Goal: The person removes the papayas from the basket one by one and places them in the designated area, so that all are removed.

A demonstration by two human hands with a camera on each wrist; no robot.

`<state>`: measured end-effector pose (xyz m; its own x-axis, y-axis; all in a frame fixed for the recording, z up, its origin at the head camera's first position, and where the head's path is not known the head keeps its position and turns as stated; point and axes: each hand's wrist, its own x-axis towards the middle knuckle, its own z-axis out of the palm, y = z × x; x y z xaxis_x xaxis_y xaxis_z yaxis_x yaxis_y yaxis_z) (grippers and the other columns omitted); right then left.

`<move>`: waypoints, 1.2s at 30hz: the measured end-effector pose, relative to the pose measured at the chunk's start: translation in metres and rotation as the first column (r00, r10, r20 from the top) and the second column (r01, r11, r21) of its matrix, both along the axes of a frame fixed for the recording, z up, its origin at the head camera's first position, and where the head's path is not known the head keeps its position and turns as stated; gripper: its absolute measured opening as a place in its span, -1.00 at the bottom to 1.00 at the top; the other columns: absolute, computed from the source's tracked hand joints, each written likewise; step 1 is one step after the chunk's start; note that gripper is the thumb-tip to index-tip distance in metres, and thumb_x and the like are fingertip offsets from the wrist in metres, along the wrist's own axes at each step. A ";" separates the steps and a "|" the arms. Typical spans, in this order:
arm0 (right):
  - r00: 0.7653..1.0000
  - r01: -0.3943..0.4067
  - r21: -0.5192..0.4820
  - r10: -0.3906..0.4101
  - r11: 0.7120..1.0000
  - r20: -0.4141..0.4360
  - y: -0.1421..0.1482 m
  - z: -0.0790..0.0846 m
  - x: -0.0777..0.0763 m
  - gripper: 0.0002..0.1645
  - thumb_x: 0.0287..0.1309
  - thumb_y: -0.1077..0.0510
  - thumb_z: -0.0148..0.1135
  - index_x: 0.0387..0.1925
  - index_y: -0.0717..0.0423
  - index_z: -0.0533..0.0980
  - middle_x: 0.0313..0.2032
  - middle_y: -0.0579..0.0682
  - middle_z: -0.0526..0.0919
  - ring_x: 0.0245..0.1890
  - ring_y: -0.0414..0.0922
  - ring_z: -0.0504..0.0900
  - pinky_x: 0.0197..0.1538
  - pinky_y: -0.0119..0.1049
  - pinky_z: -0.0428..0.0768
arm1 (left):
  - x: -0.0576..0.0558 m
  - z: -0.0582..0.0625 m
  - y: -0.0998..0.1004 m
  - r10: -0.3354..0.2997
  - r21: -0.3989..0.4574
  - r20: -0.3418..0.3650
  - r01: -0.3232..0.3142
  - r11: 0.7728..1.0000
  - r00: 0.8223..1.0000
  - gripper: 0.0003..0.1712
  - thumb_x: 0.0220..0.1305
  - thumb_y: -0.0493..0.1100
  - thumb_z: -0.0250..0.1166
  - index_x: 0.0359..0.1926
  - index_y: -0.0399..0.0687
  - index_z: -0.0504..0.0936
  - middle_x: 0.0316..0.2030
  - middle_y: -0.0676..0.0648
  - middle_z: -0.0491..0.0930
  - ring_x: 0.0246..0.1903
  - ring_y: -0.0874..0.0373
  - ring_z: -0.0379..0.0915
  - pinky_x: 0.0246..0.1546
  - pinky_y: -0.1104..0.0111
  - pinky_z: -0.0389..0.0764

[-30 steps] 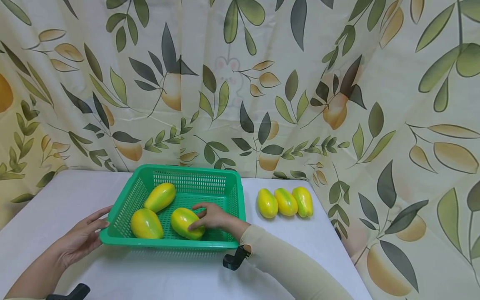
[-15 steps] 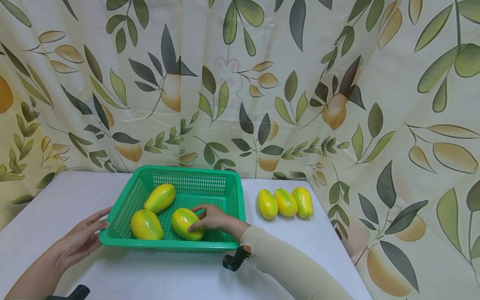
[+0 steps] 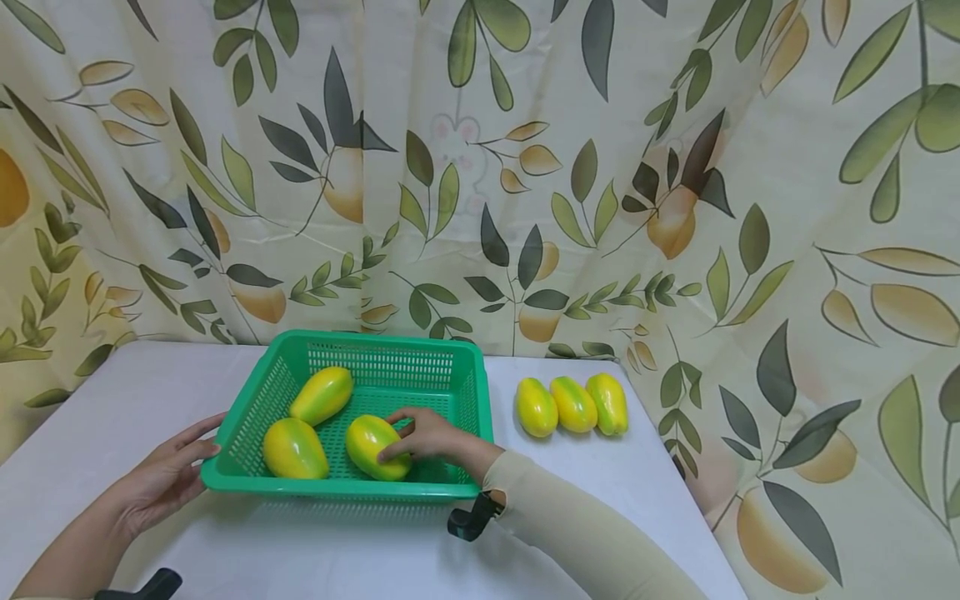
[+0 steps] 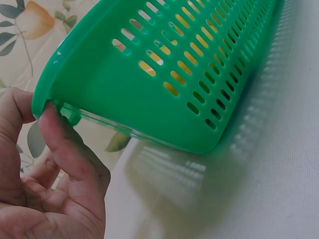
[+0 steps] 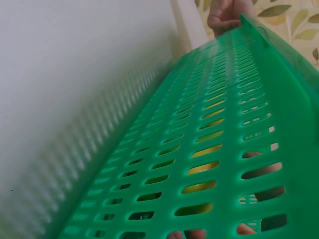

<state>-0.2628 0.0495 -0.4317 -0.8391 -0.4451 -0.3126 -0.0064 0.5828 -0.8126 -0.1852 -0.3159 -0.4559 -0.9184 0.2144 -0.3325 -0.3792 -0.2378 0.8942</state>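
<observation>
On the bench (image 3: 337, 554), a green slotted basket (image 3: 345, 487) holds three yellow-green fruits (image 3: 295, 448); the right hand (image 3: 429, 435), fingers curled, grips the near-middle fruit (image 3: 366, 446), seemingly resting on the basket floor. The left hand (image 3: 161, 482) pinches the left rim (image 4: 49, 74) between its fingers.

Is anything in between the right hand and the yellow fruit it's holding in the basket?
No, nothing I can see. The right hand reaches in through the open top of the green basket, and its thumb and fingers touch the yellow fruit directly.
</observation>
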 end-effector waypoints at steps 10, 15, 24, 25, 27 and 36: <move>1.000 0.005 -0.033 -0.004 0.999 0.021 0.002 0.002 0.001 -0.32 -0.05 0.15 0.52 0.17 0.10 0.50 -0.07 0.13 0.63 -0.14 -0.06 0.65 -0.15 -0.13 0.76 | 0.000 0.001 0.001 -0.002 -0.009 -0.006 0.002 1.000 1.000 -0.55 0.45 -0.24 0.03 -0.16 0.59 0.60 -0.19 0.09 0.64 -0.24 0.17 0.69 -0.12 0.35 0.72; 0.998 0.018 -0.078 -0.013 0.997 0.064 0.003 0.001 0.000 -0.32 -0.03 0.17 0.51 0.17 0.12 0.48 -0.05 0.15 0.60 -0.15 -0.04 0.65 -0.12 -0.10 0.75 | 0.000 0.002 0.002 0.001 -0.017 -0.007 -0.001 1.000 1.000 -0.56 0.46 -0.23 0.04 -0.16 0.59 0.60 -0.19 0.10 0.64 -0.24 0.17 0.69 -0.12 0.35 0.72; 0.994 0.044 -0.138 -0.029 0.989 0.105 0.006 0.001 -0.002 -0.32 -0.01 0.17 0.49 0.18 0.13 0.46 -0.06 0.15 0.61 -0.16 -0.04 0.66 -0.12 -0.05 0.75 | 0.000 0.002 0.001 0.005 -0.005 0.022 -0.004 1.000 1.000 -0.57 0.45 -0.23 0.06 -0.17 0.57 0.60 -0.19 0.09 0.63 -0.24 0.16 0.69 -0.12 0.34 0.72; 0.993 0.046 -0.146 -0.030 0.988 0.110 0.007 0.001 -0.002 -0.32 -0.01 0.18 0.48 0.18 0.14 0.46 -0.06 0.15 0.62 -0.16 -0.03 0.67 -0.12 -0.04 0.75 | 0.000 0.002 0.001 0.004 -0.005 0.021 -0.003 1.000 1.000 -0.57 0.45 -0.24 0.06 -0.17 0.57 0.60 -0.19 0.09 0.63 -0.24 0.16 0.69 -0.11 0.34 0.72; 0.992 0.049 -0.157 -0.030 0.986 0.119 0.008 0.002 -0.002 -0.31 0.00 0.18 0.48 0.19 0.15 0.45 -0.07 0.15 0.63 -0.17 -0.02 0.68 -0.13 -0.03 0.75 | 0.000 0.002 0.001 0.001 -0.007 0.016 -0.001 1.000 1.000 -0.58 0.44 -0.24 0.06 -0.17 0.56 0.59 -0.19 0.08 0.63 -0.24 0.15 0.69 -0.11 0.33 0.72; 0.989 0.050 -0.202 -0.020 0.978 0.147 0.011 0.006 0.000 -0.29 0.02 0.21 0.45 0.23 0.18 0.43 -0.10 0.13 0.66 -0.20 -0.01 0.70 -0.13 -0.02 0.75 | 0.001 0.003 0.000 -0.003 -0.019 -0.003 0.002 1.000 1.000 -0.57 0.46 -0.23 0.05 -0.15 0.58 0.59 -0.19 0.08 0.63 -0.25 0.16 0.69 -0.13 0.34 0.73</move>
<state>-0.2624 0.0607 -0.4254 -0.8085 -0.4830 -0.3361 0.1361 0.4022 -0.9054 -0.1840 -0.3155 -0.4530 -0.9189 0.2102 -0.3337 -0.3770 -0.2194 0.8999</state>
